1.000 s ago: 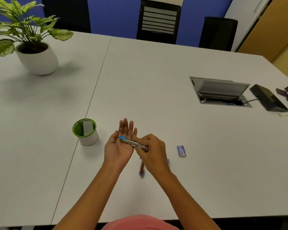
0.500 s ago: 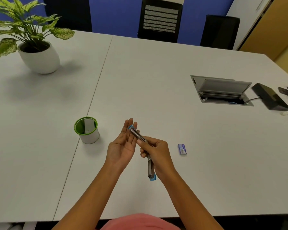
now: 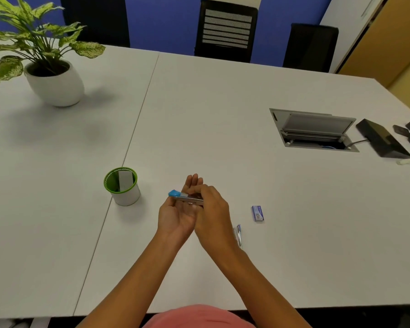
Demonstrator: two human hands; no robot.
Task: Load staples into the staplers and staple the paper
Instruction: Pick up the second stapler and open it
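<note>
A small stapler [image 3: 184,197] with a blue tip and a silver metal body lies crosswise on my left hand [image 3: 175,217], which is palm up with its fingers stretched out. My right hand [image 3: 212,210] reaches over from the right and pinches the stapler's right end; that end is hidden under its fingers. Both hands hover just above the white table [image 3: 223,114]. A small purple staple box [image 3: 257,213] lies flat on the table, right of my hands. A thin blue and silver piece [image 3: 238,235] lies by my right wrist; I cannot tell what it is.
A green-rimmed white cup [image 3: 124,188] holding a pale folded sheet stands left of my hands. A potted plant [image 3: 53,79] is at the far left. An open cable hatch [image 3: 314,130] and a black device [image 3: 382,140] are at the right. Chairs line the far edge.
The stapler's lower arm, which hung down under my right hand, is no longer seen. The stapler now lies level across my left palm, and my right hand has moved up over it.
</note>
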